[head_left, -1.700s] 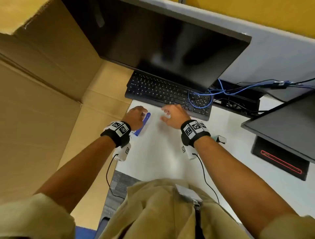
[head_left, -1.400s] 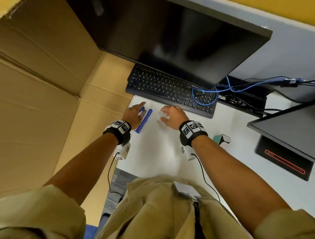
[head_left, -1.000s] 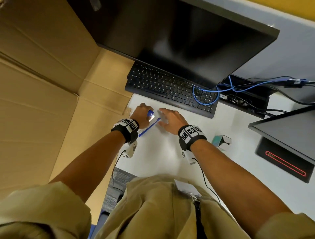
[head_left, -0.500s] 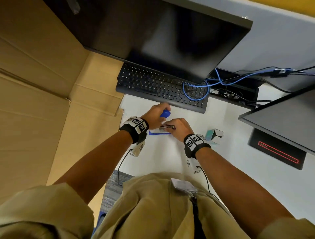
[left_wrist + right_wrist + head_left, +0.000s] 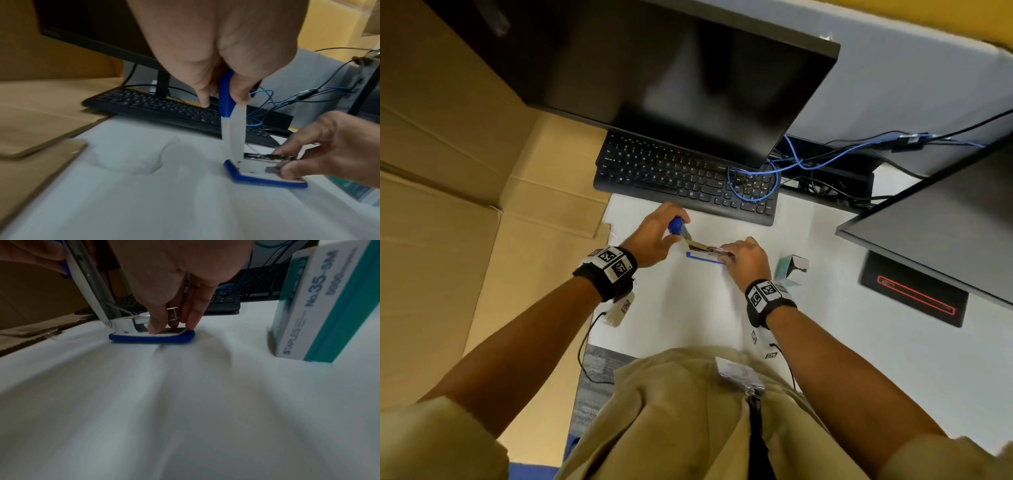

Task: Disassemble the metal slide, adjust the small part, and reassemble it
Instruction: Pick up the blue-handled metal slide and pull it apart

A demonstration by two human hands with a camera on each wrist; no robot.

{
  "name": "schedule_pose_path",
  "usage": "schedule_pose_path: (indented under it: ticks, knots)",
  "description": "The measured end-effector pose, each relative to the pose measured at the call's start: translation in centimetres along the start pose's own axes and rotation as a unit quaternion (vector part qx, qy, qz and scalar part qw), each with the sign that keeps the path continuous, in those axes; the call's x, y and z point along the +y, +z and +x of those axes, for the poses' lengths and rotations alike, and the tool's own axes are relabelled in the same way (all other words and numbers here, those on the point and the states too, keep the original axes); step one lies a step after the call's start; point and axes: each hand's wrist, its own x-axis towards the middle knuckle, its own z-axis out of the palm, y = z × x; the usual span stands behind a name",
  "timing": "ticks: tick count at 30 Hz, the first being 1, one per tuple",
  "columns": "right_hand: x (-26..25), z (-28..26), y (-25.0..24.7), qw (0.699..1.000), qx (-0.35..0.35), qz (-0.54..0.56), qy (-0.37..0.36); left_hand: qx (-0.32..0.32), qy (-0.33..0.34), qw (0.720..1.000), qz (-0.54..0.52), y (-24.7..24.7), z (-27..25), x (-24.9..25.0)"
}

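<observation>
A blue and white stapler stands hinged open on the white table, its blue base lying flat. My left hand grips the blue-tipped top cover and holds it swung up, nearly upright. The metal slide lies exposed above the base. My right hand pinches the slide's front end, with fingertips touching the base. The far part of the slide is hidden under those fingers.
A teal and white staples box stands just right of my right hand. A black keyboard and monitor sit behind, with blue cables. Cardboard lies left; a second monitor is right.
The stapler lay closed beside my left hand. That hand has turned it crosswise and swung the top cover up, and my right hand has moved in and pinched the metal slide.
</observation>
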Motion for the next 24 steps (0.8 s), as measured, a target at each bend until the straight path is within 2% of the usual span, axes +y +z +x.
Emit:
schedule_pose_path:
  ticks: [4,9,18,24]
  knots:
    - [-0.1,-0.5,0.1,1.0,-0.004,-0.009,-0.01,0.036,-0.014,0.999,0.0,-0.5,-2.0,-2.2]
    - [-0.3,-0.3,0.0,0.999,-0.019,-0.027,-0.015,0.055,-0.065,0.996,0.027,0.1,-3.2,-4.0]
    - [-0.2,-0.1,-0.2,0.998,-0.03,-0.046,-0.016,0.005,-0.108,0.981,0.16,1.4,-2.9,-5.0]
    - [-0.3,-0.2,-0.4,0.999,-0.034,-0.034,-0.016,0.0,-0.113,0.976,0.185,2.0,-2.8,-4.4]
